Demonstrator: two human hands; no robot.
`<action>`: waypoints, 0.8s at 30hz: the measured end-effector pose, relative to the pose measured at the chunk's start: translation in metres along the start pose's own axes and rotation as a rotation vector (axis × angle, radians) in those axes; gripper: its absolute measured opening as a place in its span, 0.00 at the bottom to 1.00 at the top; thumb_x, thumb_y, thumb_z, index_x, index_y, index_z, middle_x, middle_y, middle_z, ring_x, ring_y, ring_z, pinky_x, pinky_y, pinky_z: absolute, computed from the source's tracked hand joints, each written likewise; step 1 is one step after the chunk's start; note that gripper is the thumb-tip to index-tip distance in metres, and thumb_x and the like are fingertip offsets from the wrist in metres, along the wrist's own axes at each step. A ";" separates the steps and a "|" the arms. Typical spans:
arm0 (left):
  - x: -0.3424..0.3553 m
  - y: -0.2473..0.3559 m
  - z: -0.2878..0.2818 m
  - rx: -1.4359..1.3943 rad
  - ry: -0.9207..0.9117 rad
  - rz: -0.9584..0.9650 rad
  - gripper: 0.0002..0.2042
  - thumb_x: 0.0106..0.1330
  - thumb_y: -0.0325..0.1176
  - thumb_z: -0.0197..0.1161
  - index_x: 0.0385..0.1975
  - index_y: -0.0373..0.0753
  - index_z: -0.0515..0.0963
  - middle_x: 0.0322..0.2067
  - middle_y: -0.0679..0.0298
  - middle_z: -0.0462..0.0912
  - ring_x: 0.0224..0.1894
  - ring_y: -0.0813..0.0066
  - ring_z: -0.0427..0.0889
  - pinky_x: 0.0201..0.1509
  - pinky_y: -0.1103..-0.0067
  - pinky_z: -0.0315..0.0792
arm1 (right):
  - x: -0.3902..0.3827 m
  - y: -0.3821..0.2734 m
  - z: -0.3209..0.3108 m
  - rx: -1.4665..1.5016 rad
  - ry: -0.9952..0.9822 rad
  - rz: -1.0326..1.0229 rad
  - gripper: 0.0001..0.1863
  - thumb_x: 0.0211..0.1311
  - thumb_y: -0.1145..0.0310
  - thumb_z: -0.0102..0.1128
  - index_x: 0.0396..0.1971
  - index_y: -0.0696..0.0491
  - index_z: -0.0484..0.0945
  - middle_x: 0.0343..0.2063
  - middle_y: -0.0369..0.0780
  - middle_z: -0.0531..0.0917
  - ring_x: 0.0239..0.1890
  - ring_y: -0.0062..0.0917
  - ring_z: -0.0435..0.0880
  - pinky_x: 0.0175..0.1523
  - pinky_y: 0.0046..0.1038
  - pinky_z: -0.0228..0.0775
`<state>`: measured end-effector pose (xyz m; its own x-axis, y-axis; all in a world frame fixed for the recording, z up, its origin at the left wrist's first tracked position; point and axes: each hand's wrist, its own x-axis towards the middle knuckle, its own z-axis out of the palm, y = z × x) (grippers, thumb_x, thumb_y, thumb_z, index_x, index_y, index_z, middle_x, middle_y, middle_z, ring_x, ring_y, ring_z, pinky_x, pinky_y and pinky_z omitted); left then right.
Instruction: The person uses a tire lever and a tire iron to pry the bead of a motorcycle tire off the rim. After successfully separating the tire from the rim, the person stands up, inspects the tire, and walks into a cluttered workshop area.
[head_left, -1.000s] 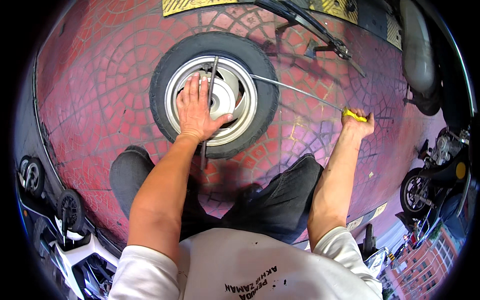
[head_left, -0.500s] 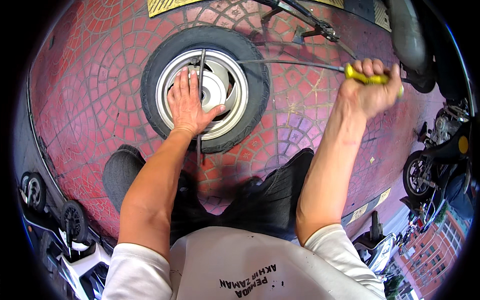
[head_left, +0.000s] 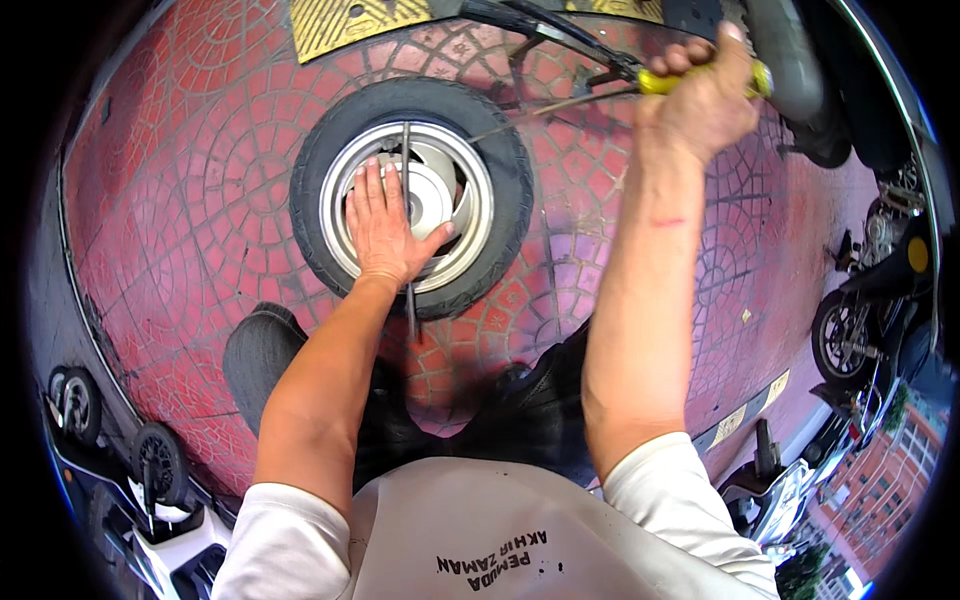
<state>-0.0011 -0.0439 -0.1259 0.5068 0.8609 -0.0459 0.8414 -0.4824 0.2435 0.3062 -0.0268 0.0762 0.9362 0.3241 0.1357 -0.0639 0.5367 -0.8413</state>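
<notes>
A wheel with a black tire (head_left: 505, 210) and silver rim (head_left: 465, 240) lies flat on the paving. A dark metal bar (head_left: 411, 300) lies across it from top to bottom. My left hand (head_left: 385, 225) rests open on the hub, fingers stretched out beside the bar, thumb out to the right. My right hand (head_left: 695, 115) is closed round the yellow handle (head_left: 660, 82) of a long thin metal rod (head_left: 545, 109), raised above the right side. The rod's far end meets the upper-right edge of the rim.
A black metal stand-like tool (head_left: 590, 55) and yellow-black ramps (head_left: 335, 25) lie beyond the wheel. Red patterned paving (head_left: 180, 230) surrounds it. Parked motorbikes (head_left: 160, 470) stand at left, more (head_left: 850, 345) at right, with a grey padded shape (head_left: 775, 45) at upper right.
My right hand has lifted the yellow-handled rod and moved it forward and up, the rod now slanting upward from the rim. My left hand stays on the hub.
</notes>
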 end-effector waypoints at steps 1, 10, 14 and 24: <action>0.000 0.000 0.002 -0.009 -0.008 -0.009 0.61 0.55 0.70 0.70 0.80 0.32 0.53 0.81 0.45 0.47 0.83 0.45 0.44 0.83 0.53 0.41 | 0.009 0.006 -0.005 -0.041 0.009 -0.020 0.09 0.69 0.68 0.64 0.33 0.51 0.71 0.20 0.35 0.73 0.16 0.22 0.69 0.21 0.27 0.65; -0.002 0.002 0.003 -0.043 -0.013 0.003 0.61 0.53 0.69 0.71 0.79 0.32 0.53 0.81 0.43 0.48 0.83 0.43 0.44 0.82 0.51 0.42 | 0.041 0.042 0.009 -0.086 0.071 0.060 0.10 0.69 0.68 0.67 0.36 0.52 0.72 0.21 0.36 0.74 0.18 0.21 0.70 0.22 0.27 0.63; 0.000 0.000 -0.003 -0.040 -0.028 -0.009 0.61 0.54 0.69 0.71 0.80 0.32 0.52 0.81 0.44 0.47 0.83 0.44 0.43 0.83 0.51 0.40 | -0.068 -0.001 0.054 -0.171 -0.198 -0.154 0.15 0.78 0.58 0.62 0.31 0.47 0.71 0.18 0.30 0.72 0.14 0.15 0.69 0.17 0.20 0.60; -0.002 -0.008 -0.007 -0.086 -0.071 -0.023 0.60 0.58 0.72 0.66 0.81 0.35 0.51 0.82 0.46 0.43 0.85 0.47 0.39 0.84 0.53 0.37 | -0.153 -0.061 0.012 -0.250 -1.060 0.223 0.19 0.59 0.55 0.72 0.25 0.56 0.77 0.25 0.38 0.81 0.32 0.29 0.80 0.44 0.33 0.74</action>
<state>-0.0098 -0.0403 -0.1204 0.5017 0.8566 -0.1204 0.8357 -0.4440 0.3232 0.1627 -0.0997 0.1136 0.1357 0.9595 0.2467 -0.0107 0.2504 -0.9681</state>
